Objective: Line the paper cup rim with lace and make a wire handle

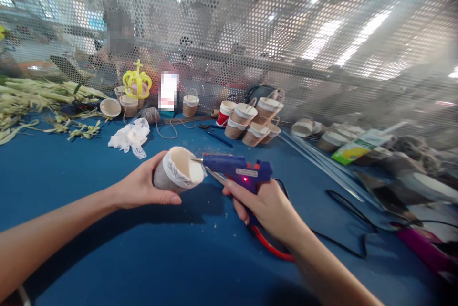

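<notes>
My left hand (146, 182) is wrapped round a small cup (166, 179), grey outside, with a white patterned lining folded over its rim. The cup is tilted, its mouth facing up and right. In my right hand (265, 201) is a blue hot glue gun (229, 165) with a red light lit. Its metal nozzle reaches over the cup's right rim; whether it touches the lining I cannot tell. The same hand also holds scissors (274, 246), their blades showing below the gun and red handles beneath the wrist.
Crumpled white fabric (130, 136), grey yarn (150, 114) and pliers (214, 127) lie beyond my hands on the blue table (161, 258). Several wrapped cups (254, 133) stand behind. Clear glue sticks (322, 165) and a black cord (343, 244) are right. Dried husks (43, 96) lie left.
</notes>
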The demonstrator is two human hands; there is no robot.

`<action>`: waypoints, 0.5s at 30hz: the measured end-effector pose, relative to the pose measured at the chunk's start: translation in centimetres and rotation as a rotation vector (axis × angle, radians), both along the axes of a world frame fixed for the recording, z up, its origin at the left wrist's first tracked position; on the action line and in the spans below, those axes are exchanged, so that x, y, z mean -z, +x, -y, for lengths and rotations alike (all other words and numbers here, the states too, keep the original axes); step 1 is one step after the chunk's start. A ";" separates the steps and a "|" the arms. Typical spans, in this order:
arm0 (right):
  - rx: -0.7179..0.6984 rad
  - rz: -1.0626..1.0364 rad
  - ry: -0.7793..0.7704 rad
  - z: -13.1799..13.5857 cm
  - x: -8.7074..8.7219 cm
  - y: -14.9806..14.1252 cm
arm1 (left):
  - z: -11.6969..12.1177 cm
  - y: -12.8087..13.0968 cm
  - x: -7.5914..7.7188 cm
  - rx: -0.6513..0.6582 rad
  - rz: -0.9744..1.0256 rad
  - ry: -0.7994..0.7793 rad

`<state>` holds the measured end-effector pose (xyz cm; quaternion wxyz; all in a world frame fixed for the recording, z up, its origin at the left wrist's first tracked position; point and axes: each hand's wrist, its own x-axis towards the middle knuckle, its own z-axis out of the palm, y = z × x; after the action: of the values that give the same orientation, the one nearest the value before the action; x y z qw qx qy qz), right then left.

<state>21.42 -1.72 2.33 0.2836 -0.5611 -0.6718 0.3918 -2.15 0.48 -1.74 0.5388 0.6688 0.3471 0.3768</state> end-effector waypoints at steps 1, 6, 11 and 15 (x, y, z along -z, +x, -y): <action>0.006 0.026 -0.004 0.0 -0.2 0.0 | 0.0 0.0 0.0 0.001 -0.013 0.001; -0.026 0.080 -0.057 0.0 -0.8 0.6 | -0.1 -0.2 0.0 0.023 -0.059 0.006; -0.070 0.025 -0.022 0.0 -1.1 1.1 | 0.1 -0.1 -0.4 0.074 -0.070 -0.019; -0.070 0.028 -0.011 -0.1 -1.0 1.2 | 0.3 0.0 -0.8 0.133 -0.064 -0.046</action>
<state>22.59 -1.66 3.28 0.2573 -0.5442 -0.6928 0.3972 -2.17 0.16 -0.99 0.5665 0.6893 0.3276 0.3107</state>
